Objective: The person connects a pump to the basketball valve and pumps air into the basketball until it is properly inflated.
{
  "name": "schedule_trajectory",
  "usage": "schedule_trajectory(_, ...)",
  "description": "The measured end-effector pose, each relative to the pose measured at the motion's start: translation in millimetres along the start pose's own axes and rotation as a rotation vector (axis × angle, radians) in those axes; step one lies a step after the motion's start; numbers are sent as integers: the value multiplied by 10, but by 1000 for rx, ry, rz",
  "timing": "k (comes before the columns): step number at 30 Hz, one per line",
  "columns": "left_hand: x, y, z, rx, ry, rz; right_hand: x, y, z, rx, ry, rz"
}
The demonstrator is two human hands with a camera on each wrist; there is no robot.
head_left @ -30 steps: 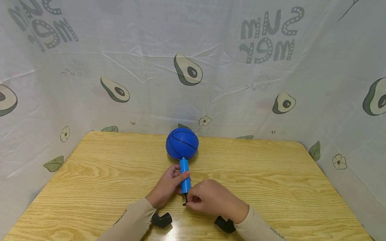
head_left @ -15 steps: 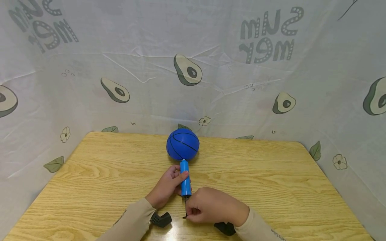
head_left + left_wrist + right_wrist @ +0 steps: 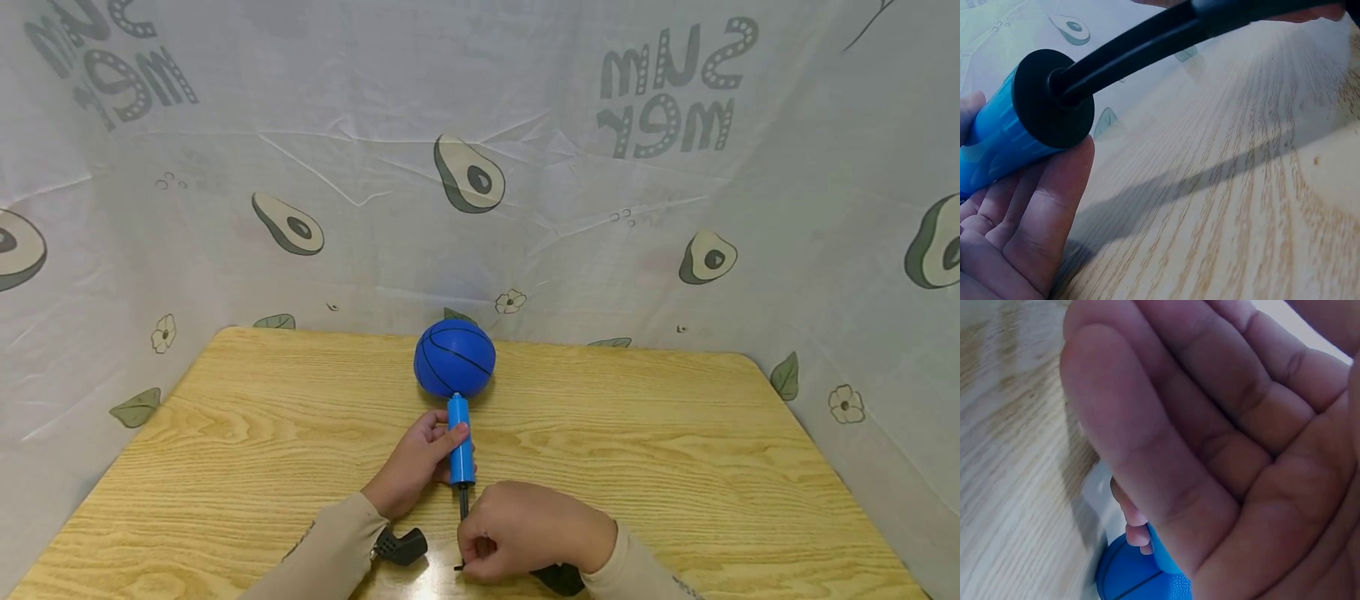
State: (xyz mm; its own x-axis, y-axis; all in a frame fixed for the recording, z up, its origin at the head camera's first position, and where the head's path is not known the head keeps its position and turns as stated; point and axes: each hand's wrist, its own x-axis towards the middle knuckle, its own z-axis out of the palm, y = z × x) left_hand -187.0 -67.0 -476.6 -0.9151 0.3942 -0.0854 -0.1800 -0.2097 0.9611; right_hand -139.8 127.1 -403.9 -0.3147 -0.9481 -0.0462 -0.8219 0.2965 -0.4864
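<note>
A blue ball with black seam lines (image 3: 454, 358) rests toward the back of the table. The blue barrel of a hand pump (image 3: 460, 446) points at it, its tip meeting the ball's near side. My left hand (image 3: 415, 461) grips that barrel, thumb on top and fingers beneath. From the pump's black end cap (image 3: 1054, 100) a black rod (image 3: 1129, 62) runs out toward me. My right hand (image 3: 525, 532) pinches the handle end of the rod; in the right wrist view its curled fingers (image 3: 1122, 412) hide the handle.
The wood-grain table (image 3: 637, 433) spreads out on both sides. A pale cloth printed with avocados (image 3: 375, 250) hangs behind and beside it. Black wrist devices (image 3: 402, 547) sit at both sleeves.
My right hand has moved back toward me, drawing the black rod farther out of the barrel. The left hand, barrel and ball have stayed nearly in place.
</note>
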Motion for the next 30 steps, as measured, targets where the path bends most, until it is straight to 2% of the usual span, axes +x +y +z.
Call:
schedule_trajectory(3,-11,21,8,6,9,-5,-7,17,-12,-20,29,30)
schedule_trajectory(12,-24,25,23,23,7,-14,-35,132,-71,-30,155,209)
schedule_trajectory(15,-23,18,19,50,3,-24,-35,161,-71,-35,202,229)
schedule_trajectory(20,-13,9,12,86,4,-35,-17,143,-65,-71,251,203)
schedule_trajectory(23,-8,-1,10,73,-16,-27,-14,130,-56,-77,235,178)
schedule_trajectory(30,-3,-25,-7,33,-56,-6,-6,91,-47,-56,116,109)
